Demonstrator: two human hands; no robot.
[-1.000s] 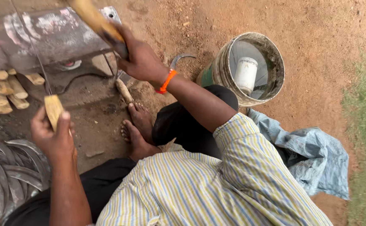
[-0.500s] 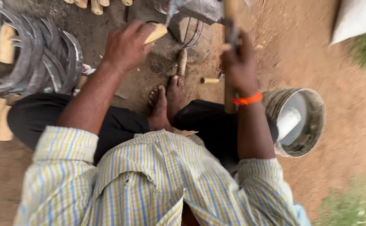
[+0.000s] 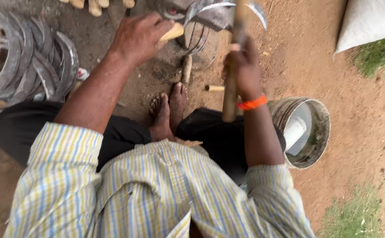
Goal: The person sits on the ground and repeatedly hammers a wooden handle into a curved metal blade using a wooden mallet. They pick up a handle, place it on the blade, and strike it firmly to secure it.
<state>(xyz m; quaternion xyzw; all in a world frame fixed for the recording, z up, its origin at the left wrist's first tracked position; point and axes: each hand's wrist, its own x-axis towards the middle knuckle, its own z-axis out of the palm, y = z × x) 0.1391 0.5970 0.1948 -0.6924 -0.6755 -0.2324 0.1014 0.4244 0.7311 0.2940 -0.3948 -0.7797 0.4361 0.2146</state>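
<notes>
His left hand [image 3: 137,37] grips a sickle's wooden handle [image 3: 173,31], the blade [image 3: 227,9] lying just beyond it. His right hand [image 3: 244,70] clenches a hammer shaft [image 3: 230,94]; bucket [image 3: 318,132] beside that wrist.

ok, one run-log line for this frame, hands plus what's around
left hand: grips wooden handle | right hand: grips hammer handle | near: sickle blades, metal bucket

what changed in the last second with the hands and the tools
The view swung round, so the bucket now sits lower right. The right hand has kept its grip on the wooden hammer handle, now upright at the metal block. The left hand still holds the sickle's wooden handle there. The sickle pile stayed put.
</notes>
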